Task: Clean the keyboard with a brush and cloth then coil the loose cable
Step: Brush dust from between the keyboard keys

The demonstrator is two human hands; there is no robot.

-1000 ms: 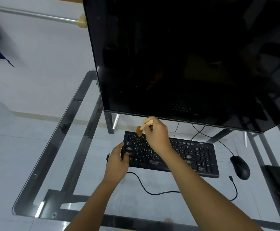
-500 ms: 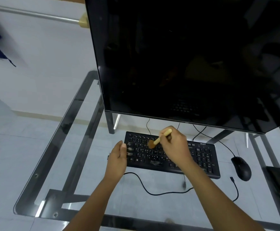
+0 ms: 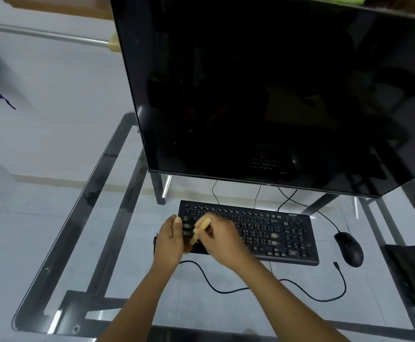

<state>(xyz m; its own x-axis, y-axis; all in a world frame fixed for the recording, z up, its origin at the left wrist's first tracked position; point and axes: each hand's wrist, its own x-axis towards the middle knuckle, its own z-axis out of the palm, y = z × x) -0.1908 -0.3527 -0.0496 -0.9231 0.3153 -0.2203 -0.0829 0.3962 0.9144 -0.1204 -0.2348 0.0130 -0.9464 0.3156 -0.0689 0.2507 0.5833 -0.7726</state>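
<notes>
Keyboard (image 3: 263, 230) is lying on the glass worktop (image 3: 53, 280), just below the dark monitor (image 3: 263, 95); the left hand (image 3: 168, 243) is resting at its 9 o'clock end, fingers relaxed and fairly straight; the right hand (image 3: 222, 239) is gripping the brush (image 3: 199, 230), fingers curled round its pale handle, bristles blurred at the keyboard's 7 o'clock corner; the loose cable (image 3: 250, 288) is trailing at 6 o'clock; a mouse (image 3: 348, 248) is sitting at 3 o'clock.

Single head-worn wide-angle view, looking forward and steeply down at the glass desk (image 3: 60, 245); keyboard (image 3: 270, 230) near centre, monitor (image 3: 263, 95) beyond.
</notes>
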